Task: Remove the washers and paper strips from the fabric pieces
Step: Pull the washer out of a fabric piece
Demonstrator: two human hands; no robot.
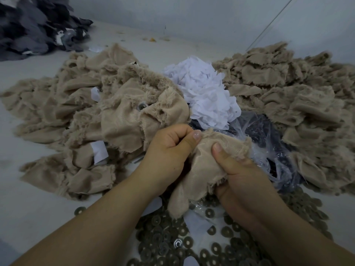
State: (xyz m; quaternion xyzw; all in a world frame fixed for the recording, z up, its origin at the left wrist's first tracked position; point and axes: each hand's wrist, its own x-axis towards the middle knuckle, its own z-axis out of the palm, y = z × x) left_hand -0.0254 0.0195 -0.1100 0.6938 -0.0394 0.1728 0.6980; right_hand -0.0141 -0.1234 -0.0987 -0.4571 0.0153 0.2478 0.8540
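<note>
While pale surface (pixel 28 198) stays bare at near left, tan fabric piles (pixel 80 116) (pixel 288 96) flank white paper strips (pixel 207 96). Frayed-edged fabric piece (pixel 203 169) gripped by left hand (pixel 169 150) and right hand (pixel 242 169), thumbs pressed on top. Washers (pixel 221 242) spread below.

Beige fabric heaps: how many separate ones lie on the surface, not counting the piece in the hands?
2: a left heap with paper strips showing, and a right heap past the white paper pile. More pieces may be hidden underneath.
</note>
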